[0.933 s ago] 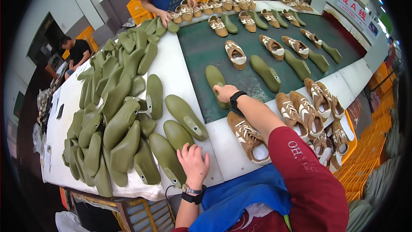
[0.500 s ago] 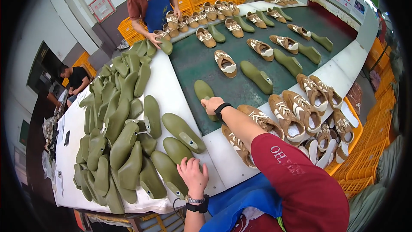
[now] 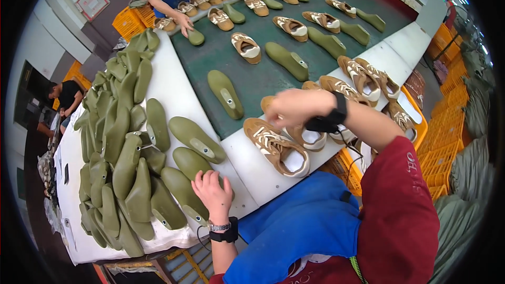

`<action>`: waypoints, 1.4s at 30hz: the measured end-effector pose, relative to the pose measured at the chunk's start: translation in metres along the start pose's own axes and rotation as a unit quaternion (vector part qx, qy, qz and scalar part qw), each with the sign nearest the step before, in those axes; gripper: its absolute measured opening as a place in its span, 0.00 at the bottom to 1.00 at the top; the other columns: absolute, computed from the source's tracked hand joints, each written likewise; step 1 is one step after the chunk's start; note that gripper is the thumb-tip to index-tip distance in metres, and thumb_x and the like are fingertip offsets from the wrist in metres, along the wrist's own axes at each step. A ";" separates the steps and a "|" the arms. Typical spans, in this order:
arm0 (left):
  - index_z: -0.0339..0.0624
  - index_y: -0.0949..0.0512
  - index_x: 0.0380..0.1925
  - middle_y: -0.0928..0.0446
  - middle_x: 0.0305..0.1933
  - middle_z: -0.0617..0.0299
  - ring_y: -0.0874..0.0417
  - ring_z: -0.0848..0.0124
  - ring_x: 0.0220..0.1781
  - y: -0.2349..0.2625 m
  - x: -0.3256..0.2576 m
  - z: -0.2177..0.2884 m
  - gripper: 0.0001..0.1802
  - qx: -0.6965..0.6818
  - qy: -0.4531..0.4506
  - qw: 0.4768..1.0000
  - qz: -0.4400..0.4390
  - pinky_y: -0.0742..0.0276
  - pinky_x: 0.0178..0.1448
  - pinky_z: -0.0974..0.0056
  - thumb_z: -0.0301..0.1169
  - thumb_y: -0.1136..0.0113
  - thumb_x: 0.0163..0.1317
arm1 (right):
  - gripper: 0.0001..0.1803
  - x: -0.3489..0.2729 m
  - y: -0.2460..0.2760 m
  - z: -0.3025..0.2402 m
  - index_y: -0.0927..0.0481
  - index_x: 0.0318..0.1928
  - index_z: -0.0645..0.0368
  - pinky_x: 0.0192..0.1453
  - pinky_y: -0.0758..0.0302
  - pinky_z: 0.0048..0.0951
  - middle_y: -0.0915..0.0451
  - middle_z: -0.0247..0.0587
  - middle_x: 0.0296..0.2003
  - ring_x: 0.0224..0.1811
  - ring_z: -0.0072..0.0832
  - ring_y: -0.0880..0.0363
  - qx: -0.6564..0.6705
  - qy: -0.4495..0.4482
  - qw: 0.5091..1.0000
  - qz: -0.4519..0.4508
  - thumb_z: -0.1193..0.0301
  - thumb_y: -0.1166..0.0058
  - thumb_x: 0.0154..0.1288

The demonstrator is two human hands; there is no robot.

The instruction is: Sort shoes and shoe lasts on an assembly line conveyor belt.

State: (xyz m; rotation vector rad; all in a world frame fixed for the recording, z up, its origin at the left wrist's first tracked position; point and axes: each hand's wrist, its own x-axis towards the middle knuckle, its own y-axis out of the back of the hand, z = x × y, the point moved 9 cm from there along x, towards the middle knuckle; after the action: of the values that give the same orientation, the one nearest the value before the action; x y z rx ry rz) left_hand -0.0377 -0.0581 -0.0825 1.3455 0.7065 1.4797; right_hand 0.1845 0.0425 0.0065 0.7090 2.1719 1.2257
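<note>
My left hand (image 3: 213, 194) rests with its fingers apart beside green shoe lasts at the near edge of the pile, holding nothing; the closest is a green shoe last (image 3: 181, 189). Blurred by motion, my right hand (image 3: 300, 106) hovers over brown-and-white sneakers on the white ledge. Just below it sits a sneaker (image 3: 276, 147), and whether the hand grips anything does not show. A single green shoe last (image 3: 225, 94) lies on the dark green belt (image 3: 236, 121), left of the right hand.
A big heap of green lasts (image 3: 126, 142) covers the white table at left. Sneakers and lasts stand in pairs along the belt. Across it, a co-worker's hand (image 3: 184, 23) touches a last. Orange crates (image 3: 442, 126) are stacked at right; another person sits far left.
My right hand has let go of the last on the belt and moved right, over the sneakers. The co-worker's last now lies on the belt's far corner. The whole view has shifted.
</note>
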 end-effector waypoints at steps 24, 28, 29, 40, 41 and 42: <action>0.43 0.38 0.61 0.33 0.61 0.52 0.37 0.59 0.67 -0.004 -0.003 0.030 0.27 -0.442 0.116 0.887 -0.064 0.46 0.69 0.52 0.38 0.50 0.64 | 0.14 -0.098 -0.058 -0.021 0.22 0.35 0.62 0.31 0.27 0.31 0.22 0.43 0.27 0.27 0.36 0.21 0.400 0.045 0.817 0.412 0.67 0.36 0.51; 0.49 0.54 0.71 0.45 0.70 0.49 0.42 0.57 0.70 -0.025 0.004 0.086 0.42 -0.771 0.137 0.582 -0.220 0.46 0.72 0.52 0.60 0.59 0.65 | 0.13 -0.079 -0.071 -0.057 0.23 0.33 0.62 0.29 0.28 0.32 0.23 0.41 0.27 0.28 0.36 0.22 0.411 0.155 0.823 0.360 0.69 0.35 0.49; 0.49 0.53 0.70 0.45 0.70 0.49 0.41 0.56 0.70 -0.027 0.000 0.096 0.44 -0.795 0.135 0.533 -0.256 0.44 0.71 0.51 0.63 0.59 0.63 | 0.13 -0.078 -0.073 -0.056 0.23 0.33 0.62 0.29 0.28 0.32 0.23 0.41 0.27 0.28 0.36 0.22 0.410 0.152 0.822 0.365 0.69 0.35 0.49; 0.43 0.39 0.64 0.31 0.60 0.52 0.26 0.60 0.57 -0.041 -0.012 0.064 0.30 -0.731 0.366 0.559 -0.139 0.27 0.59 0.55 0.47 0.56 0.68 | 0.15 -0.075 -0.092 -0.059 0.21 0.34 0.60 0.35 0.26 0.40 0.20 0.42 0.32 0.34 0.43 0.21 0.342 0.110 0.873 0.330 0.64 0.37 0.47; 0.43 0.39 0.64 0.31 0.60 0.52 0.26 0.60 0.57 -0.043 -0.015 0.062 0.30 -0.730 0.367 0.559 -0.140 0.27 0.59 0.55 0.47 0.56 0.68 | 0.15 -0.075 -0.093 -0.057 0.21 0.34 0.60 0.35 0.26 0.41 0.20 0.42 0.32 0.34 0.43 0.21 0.326 0.092 0.880 0.332 0.64 0.37 0.47; 0.44 0.39 0.65 0.32 0.61 0.52 0.27 0.60 0.59 -0.038 -0.010 0.062 0.31 -0.710 0.297 0.621 -0.149 0.28 0.61 0.55 0.49 0.56 0.68 | 0.16 -0.078 -0.089 -0.060 0.24 0.36 0.59 0.34 0.26 0.39 0.23 0.42 0.31 0.34 0.43 0.22 0.322 0.115 0.870 0.355 0.65 0.37 0.49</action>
State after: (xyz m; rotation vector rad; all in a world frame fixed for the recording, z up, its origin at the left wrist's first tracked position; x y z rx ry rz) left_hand 0.0315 -0.0656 -0.1074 -0.5067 -0.0550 1.5056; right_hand 0.1832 -0.0854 -0.0299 1.8517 2.6469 0.8839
